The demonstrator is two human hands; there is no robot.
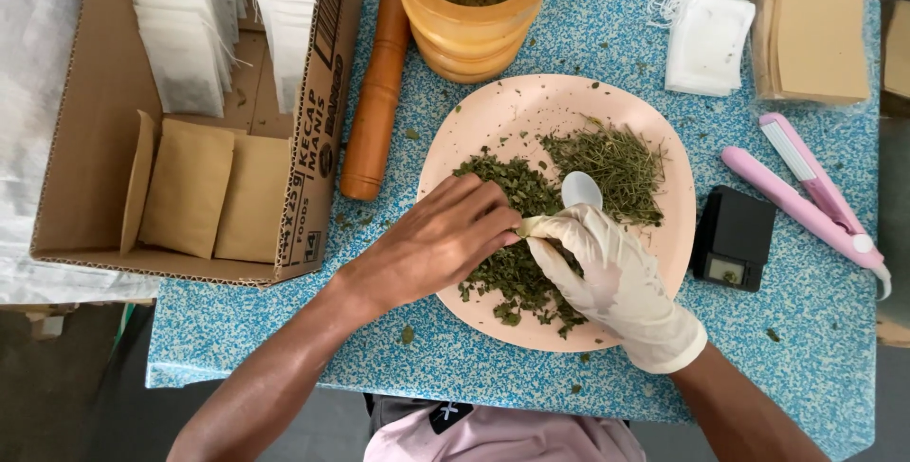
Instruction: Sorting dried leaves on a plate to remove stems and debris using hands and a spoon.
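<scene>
Head view, white spoon (pixel 580 189), dark green crushed herbs (pixel 517 268), pink plate (pixel 493 111)

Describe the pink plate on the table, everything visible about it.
The pink plate is round, pale and matte, probably plastic, lying flat on the blue speckled table just below the wooden mortar. It holds two heaps of dried green herbs: darker leafy flakes at the centre and finer stalky bits to the right. Both hands work over it: the bare left hand and the gloved right hand with a white spoon.
</scene>
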